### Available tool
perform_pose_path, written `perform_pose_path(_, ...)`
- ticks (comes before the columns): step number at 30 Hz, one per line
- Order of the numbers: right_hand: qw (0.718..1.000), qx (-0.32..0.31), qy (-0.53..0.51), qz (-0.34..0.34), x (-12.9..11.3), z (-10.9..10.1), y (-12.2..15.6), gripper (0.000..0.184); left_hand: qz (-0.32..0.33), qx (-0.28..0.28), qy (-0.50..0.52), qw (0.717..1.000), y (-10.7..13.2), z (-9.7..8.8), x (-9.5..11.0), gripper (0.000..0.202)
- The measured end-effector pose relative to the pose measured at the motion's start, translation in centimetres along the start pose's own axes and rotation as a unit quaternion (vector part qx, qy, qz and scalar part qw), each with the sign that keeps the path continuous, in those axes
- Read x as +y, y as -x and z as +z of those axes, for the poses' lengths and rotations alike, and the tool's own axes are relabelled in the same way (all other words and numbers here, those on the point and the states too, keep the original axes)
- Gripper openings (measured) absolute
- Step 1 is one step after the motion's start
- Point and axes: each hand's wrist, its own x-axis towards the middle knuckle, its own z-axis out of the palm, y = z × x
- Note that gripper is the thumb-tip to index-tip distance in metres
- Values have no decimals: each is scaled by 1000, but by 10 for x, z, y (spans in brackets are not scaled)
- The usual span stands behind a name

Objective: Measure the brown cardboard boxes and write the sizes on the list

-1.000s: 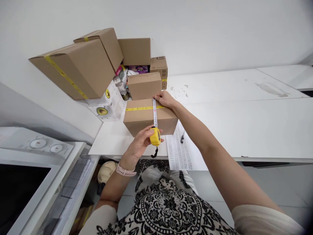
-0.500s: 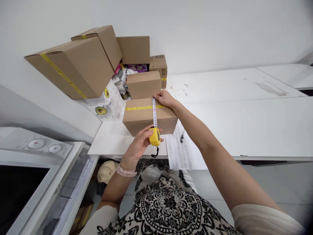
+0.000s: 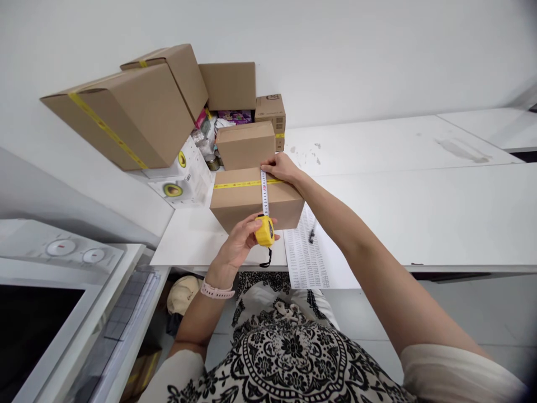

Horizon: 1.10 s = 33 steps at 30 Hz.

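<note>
White wall [image 3: 369, 61] behind; white table [image 3: 411, 218] before it. Big carton [image 3: 155, 115] at table's left, above white boxes [image 3: 195, 176]. Smaller carton [image 3: 241, 196], yellow strip [image 3: 235, 185] across its top, sits toward front edge. Printed sheet [image 3: 302, 260] at its right overhangs that edge. Left hand [image 3: 238, 239] grips yellow tape measure [image 3: 264, 230] at Smaller carton's near side; right hand [image 3: 283, 167], pinched narrow, holds end of blade [image 3: 264, 196] at its far top edge. Black pen [image 3: 311, 235] lies on sheet.

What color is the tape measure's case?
The tape measure's case is yellow, best seen in the head view.
</note>
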Motion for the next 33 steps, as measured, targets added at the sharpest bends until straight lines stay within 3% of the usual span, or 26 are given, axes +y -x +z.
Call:
perform_pose_path(3,994,40,-96,-26,-5,-10,-9,15,2,-2,-30,1000,1,1,8,46)
perform_pose_path(6,975,91,-192,-72,-24,-41,1,20,13,-26,-82,996,9,4,15,51)
perform_pose_path(8,961,115,-228,-106,-39,-66,29,23,21,-55,-117,991,17,7,15,55)
perform_pose_path(11,947,147,-258,-119,-50,-85,101,20,27,-77,-146,986,27,8,3,78)
perform_pose_path(13,949,146,-263,-93,-44,-74,157,16,37,-78,-160,983,31,8,-13,96)
perform_pose_path(16,959,113,-258,-24,-23,-34,226,12,45,-81,-189,978,31,11,-41,111)
perform_pose_path(20,962,68,-261,46,5,13,273,15,38,-87,-232,968,32,19,-70,111)
perform_pose_path(22,963,22,-262,67,20,19,278,22,45,-70,-276,958,33,18,-77,107)
perform_pose_path(24,969,23,-224,99,40,14,273,28,62,-23,-364,929,33,10,-81,100)
perform_pose_path(27,975,109,-40,187,77,0,249,26,86,67,-543,832,27,-13,-82,83)
perform_pose_path(30,947,97,139,271,105,-7,217,24,84,116,-661,736,15,-41,-85,70)
perform_pose_path(33,926,42,230,296,114,-4,191,29,69,121,-697,704,4,-60,-91,66)
